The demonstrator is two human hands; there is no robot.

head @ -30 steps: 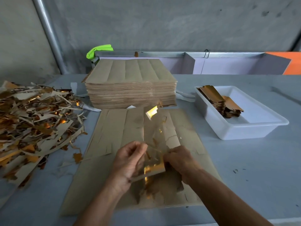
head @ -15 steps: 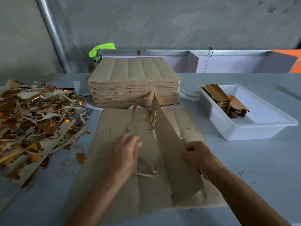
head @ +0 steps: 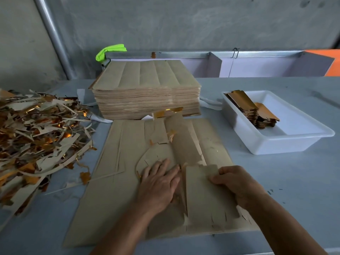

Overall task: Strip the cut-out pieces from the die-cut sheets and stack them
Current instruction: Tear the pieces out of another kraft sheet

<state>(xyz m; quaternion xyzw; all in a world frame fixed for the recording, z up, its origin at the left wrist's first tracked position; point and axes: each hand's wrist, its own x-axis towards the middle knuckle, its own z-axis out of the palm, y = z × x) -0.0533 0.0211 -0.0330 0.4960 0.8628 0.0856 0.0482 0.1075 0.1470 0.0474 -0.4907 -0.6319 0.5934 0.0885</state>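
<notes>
A brown die-cut sheet [head: 114,181] lies flat on the grey table in front of me, its middle torn into strips. My left hand [head: 159,183] presses flat on the sheet's centre, fingers straight. My right hand [head: 233,183] pinches the upper right corner of a long cut-out piece [head: 204,196] that lies tilted over the sheet's right half. A second strip [head: 182,140] curls up beyond it, with gold foil scraps [head: 168,112] at its far end. A thick stack of uncut sheets [head: 147,89] stands behind.
A white tray [head: 276,144] at the right holds stacked gold-faced cut-outs [head: 252,107]. A big heap of waste trimmings [head: 36,133] covers the table's left side. A bright green cloth [head: 110,51] and a metal rail lie by the back wall.
The cut-out piece that stood up from the sheet has been lowered toward me. My left hand slid right and now presses beside it. My right hand came nearer with the piece's corner.
</notes>
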